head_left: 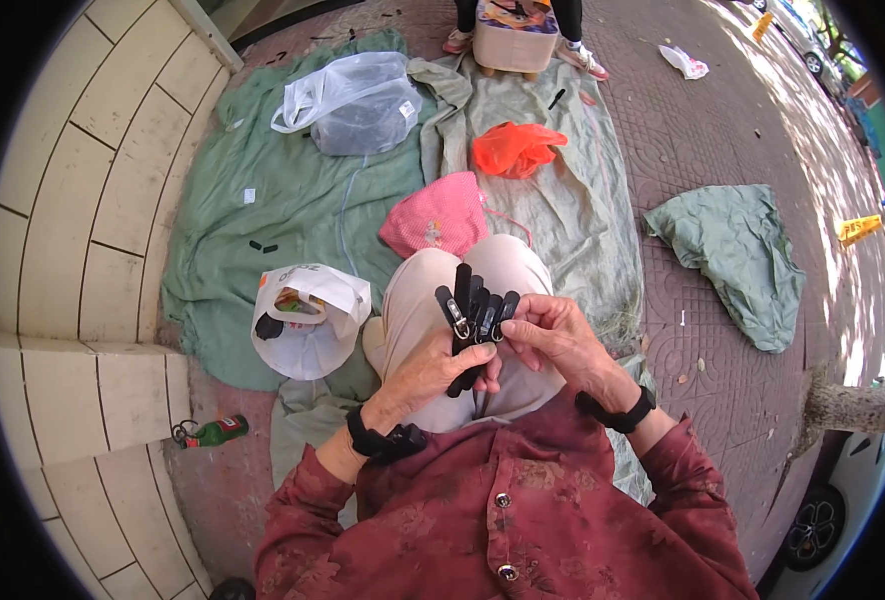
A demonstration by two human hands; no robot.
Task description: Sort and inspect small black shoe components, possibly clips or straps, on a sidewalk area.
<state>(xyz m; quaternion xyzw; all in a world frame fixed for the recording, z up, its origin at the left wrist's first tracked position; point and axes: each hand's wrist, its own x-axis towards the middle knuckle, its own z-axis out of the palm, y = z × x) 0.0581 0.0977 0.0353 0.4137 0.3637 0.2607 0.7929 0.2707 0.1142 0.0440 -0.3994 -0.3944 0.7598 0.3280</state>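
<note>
Above my lap, my left hand (433,368) is closed round a fanned bunch of slim black clips (476,312), several of them with shiny metal parts. Its thumb presses across the lower part of the bunch. From the other side my right hand (558,338) pinches the rightmost clip (508,306) between thumb and fingers. Parts of the clips are hidden behind the left fingers. Just beyond my knees lies a pink patterned cloth bag (438,216).
Green cloth sheets (213,290) cover the ground. On them are a white plastic bag (313,345), a clear bag with dark contents (363,118) and an orange bag (516,150). A person stands by a lidded bin (515,45). A green bottle (219,431) lies at left.
</note>
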